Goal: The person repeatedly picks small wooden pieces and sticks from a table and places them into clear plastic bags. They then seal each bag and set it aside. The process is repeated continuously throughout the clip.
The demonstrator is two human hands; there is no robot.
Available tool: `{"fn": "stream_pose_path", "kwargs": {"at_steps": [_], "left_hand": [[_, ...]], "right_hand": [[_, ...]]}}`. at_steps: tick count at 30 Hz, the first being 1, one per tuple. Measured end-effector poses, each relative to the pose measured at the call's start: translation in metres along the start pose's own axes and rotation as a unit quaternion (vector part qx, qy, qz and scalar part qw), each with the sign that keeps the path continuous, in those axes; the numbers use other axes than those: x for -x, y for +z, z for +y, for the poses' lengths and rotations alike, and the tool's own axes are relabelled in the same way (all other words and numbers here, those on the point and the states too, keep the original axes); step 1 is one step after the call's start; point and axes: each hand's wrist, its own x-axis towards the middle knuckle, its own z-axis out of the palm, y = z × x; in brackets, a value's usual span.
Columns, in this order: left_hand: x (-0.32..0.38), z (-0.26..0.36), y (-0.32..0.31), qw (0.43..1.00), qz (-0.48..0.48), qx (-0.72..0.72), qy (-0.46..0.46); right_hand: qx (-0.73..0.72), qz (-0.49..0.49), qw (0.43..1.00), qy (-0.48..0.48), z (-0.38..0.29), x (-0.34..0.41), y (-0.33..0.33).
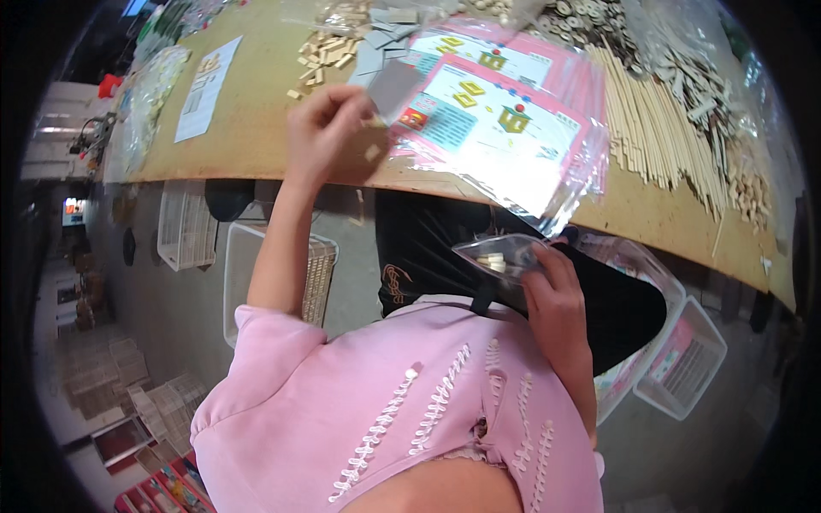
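My left hand (330, 125) is over the table edge, fingers pinched together and blurred. A small pale wooden piece (374, 121) shows at its fingertips. Just below them, a wooden block (372, 152) lies in the hand's shadow. Low over my lap, my right hand (557, 279) grips the side of a clear plastic bag (513, 247), whose mouth gapes. Several short wooden pieces (492, 261) show inside the bag. A stack of pink-bordered printed sheets in clear film (507, 122) lies between the hands, overhanging the table edge.
Wooden blocks (327, 54) and grey rectangular pieces (385, 38) are heaped at the back. Wooden sticks (648, 128), grey strips (696, 90) and short wooden pegs (750, 186) lie rightward. A white paper strip (208, 90) lies leftward. Plastic crates (321, 276) stand on the floor.
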Motion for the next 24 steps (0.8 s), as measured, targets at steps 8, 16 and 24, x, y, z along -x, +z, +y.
{"fn": "stream_pose_path", "kwargs": {"at_steps": [8, 16, 24], "left_hand": [[0.060, 0.071, 0.086, 0.885, -0.324, -0.169, 0.287], [-0.125, 0.023, 0.129, 0.943, -0.141, -0.216, 0.211], [-0.255, -0.089, 0.158, 0.896, -0.100, -0.388, 0.191]], "right_hand": [[-0.037, 0.008, 0.998, -0.047, -0.008, -0.019, -0.010], [-0.058, 0.024, 0.998, 0.003, 0.006, 0.011, -0.008], [-0.073, 0.078, 0.994, 0.029, 0.005, 0.023, -0.021]]}}
